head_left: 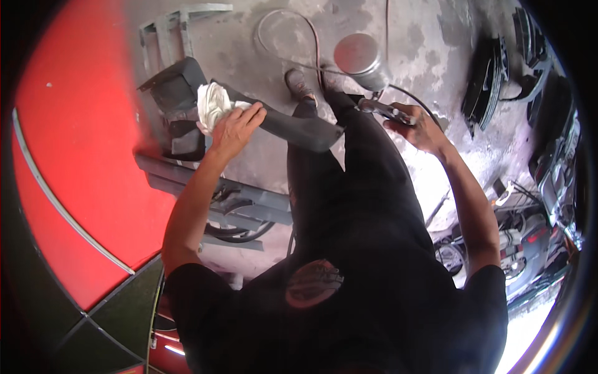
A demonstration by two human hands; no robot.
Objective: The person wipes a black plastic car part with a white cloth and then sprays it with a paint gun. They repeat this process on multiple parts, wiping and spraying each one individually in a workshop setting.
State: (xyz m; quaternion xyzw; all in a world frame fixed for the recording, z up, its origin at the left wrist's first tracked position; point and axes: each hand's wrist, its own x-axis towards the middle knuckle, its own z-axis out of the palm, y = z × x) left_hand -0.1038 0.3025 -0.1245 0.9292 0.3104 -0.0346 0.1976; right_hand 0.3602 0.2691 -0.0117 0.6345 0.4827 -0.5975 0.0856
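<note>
My left hand (pixel 232 132) is closed on a crumpled white cloth (pixel 213 105), its fingers lying against a long, curved dark grey trim part (pixel 299 132). Whether those fingers also grip the part, I cannot tell. The part reaches across in front of my legs, and its rounded end is near my right thigh. On the right, my right hand (pixel 420 129) is wrapped round the handle of a spray gun (pixel 387 111). A round metal cup (pixel 360 59) sits at the gun's far side, and the gun points left toward the trim part's end.
Dark plastic parts (pixel 177 90) and long grey panels (pixel 249 199) lie at my left, beside a red wall (pixel 75 156). A thin hose (pixel 314 37) loops over the stained concrete floor (pixel 430 31). Several black car parts (pixel 487 84) stand along the right.
</note>
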